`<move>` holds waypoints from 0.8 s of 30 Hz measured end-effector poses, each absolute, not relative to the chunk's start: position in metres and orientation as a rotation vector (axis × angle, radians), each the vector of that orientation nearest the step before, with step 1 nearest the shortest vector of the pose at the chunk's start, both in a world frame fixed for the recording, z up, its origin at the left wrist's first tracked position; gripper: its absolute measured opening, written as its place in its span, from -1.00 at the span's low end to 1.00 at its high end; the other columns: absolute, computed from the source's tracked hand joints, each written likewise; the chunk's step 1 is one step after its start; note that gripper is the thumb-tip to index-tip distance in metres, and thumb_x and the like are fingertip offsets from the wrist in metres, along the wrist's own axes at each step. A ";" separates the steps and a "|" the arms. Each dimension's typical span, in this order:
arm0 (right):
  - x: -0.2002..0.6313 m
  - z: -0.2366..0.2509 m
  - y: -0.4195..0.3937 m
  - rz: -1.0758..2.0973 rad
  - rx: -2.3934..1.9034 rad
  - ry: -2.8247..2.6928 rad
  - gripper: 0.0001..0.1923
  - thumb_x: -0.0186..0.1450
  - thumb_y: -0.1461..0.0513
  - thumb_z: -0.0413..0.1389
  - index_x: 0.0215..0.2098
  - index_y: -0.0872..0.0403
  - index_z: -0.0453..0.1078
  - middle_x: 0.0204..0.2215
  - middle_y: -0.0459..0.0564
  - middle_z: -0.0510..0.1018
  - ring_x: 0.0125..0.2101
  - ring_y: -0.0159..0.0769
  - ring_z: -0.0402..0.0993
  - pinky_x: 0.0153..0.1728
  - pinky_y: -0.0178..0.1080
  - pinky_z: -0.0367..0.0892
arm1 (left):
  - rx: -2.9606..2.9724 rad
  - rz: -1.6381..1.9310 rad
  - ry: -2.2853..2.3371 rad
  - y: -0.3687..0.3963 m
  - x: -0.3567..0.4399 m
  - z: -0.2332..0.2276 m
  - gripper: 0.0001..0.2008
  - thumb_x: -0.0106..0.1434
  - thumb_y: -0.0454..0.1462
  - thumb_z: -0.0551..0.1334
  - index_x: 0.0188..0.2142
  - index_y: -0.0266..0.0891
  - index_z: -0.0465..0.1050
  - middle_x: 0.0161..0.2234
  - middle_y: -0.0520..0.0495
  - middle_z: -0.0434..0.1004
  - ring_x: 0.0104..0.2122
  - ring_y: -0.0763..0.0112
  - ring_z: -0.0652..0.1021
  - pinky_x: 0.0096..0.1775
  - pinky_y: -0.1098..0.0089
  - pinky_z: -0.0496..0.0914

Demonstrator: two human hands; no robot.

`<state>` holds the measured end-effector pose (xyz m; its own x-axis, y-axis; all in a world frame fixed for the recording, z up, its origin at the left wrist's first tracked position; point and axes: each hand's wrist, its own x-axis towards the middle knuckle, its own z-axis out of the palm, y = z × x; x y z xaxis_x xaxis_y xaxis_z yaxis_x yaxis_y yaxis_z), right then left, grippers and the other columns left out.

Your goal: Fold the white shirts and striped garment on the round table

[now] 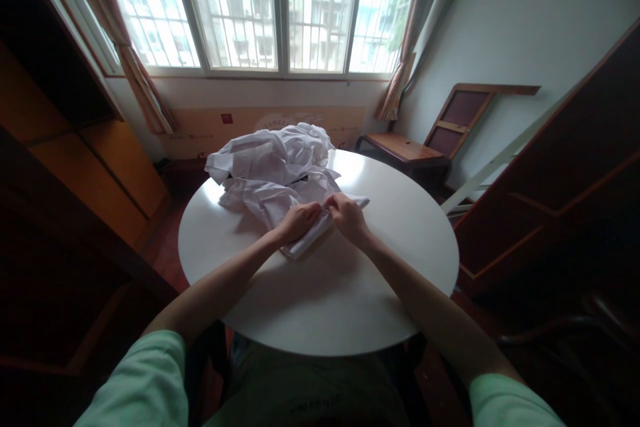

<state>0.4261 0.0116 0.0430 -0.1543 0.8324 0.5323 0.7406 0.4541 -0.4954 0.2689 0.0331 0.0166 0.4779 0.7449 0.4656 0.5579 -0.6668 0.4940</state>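
Observation:
A white garment (263, 199), which looks like a shirt, lies partly folded on the round white table (320, 307). My left hand (301, 221) is closed on its near part, the fingers curled into the cloth. Close beside it, my right hand (347, 216) pinches the same garment with thumb and fingers. The two sets of fingertips almost meet. What exactly sits between them is too small to make out. A narrow strip of the fabric sticks out beyond my right hand, and a folded corner shows below my left hand.
Behind the garment, a crumpled heap of white cloth (273, 149) rests on the far left of the table. A wooden chair (407, 145) stands beyond the table to the right. Barred windows (280, 7) with tied curtains are ahead. Wooden furniture (555, 213) rises at the right.

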 end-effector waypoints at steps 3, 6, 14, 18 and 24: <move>0.430 0.042 0.017 0.188 -1.254 -2.021 -0.84 0.16 0.41 -0.04 -0.44 0.12 0.35 -0.42 0.00 0.47 -0.36 -0.31 0.36 -0.29 -0.30 0.20 | 2.422 0.970 1.126 0.032 0.271 0.015 -0.78 0.26 -0.27 -0.01 -0.44 -0.28 0.34 -0.58 0.08 0.32 -0.56 0.54 0.31 -0.47 0.51 0.14; 0.431 0.042 0.019 0.175 -1.260 -2.059 -0.84 0.18 0.40 -0.05 -0.44 0.13 0.35 -0.41 0.02 0.47 -0.36 -0.31 0.35 -0.29 -0.29 0.20 | 2.394 0.947 1.166 0.030 0.273 0.016 -0.78 0.25 -0.26 0.00 -0.44 -0.27 0.33 -0.58 0.07 0.32 -0.55 0.53 0.32 -0.47 0.50 0.13; 0.432 0.041 0.020 0.201 -1.331 -2.054 -0.86 0.19 0.39 -0.03 -0.41 0.15 0.36 -0.40 0.04 0.48 -0.36 -0.30 0.37 -0.30 -0.29 0.20 | 2.315 0.912 1.256 0.029 0.273 0.015 -0.75 0.25 -0.20 0.00 -0.37 -0.26 0.40 -0.51 0.03 0.40 -0.50 0.48 0.37 -0.44 0.48 0.17; 0.432 0.041 0.020 0.245 -1.318 -2.052 -0.88 0.18 0.38 0.00 -0.41 0.15 0.38 -0.41 0.03 0.50 -0.37 -0.31 0.39 -0.31 -0.29 0.22 | 2.289 0.942 1.124 0.030 0.271 0.015 -0.76 0.25 -0.23 0.00 -0.39 -0.28 0.39 -0.54 0.04 0.38 -0.49 0.50 0.36 -0.43 0.50 0.20; 0.431 0.039 0.020 0.265 -1.283 -2.019 -0.88 0.16 0.39 0.04 -0.37 0.16 0.40 -0.39 0.05 0.52 -0.35 -0.29 0.42 -0.27 -0.25 0.26 | 2.239 0.995 1.095 0.029 0.272 0.013 -0.78 0.22 -0.19 0.07 -0.35 -0.28 0.41 -0.50 0.04 0.43 -0.48 0.50 0.38 -0.40 0.50 0.23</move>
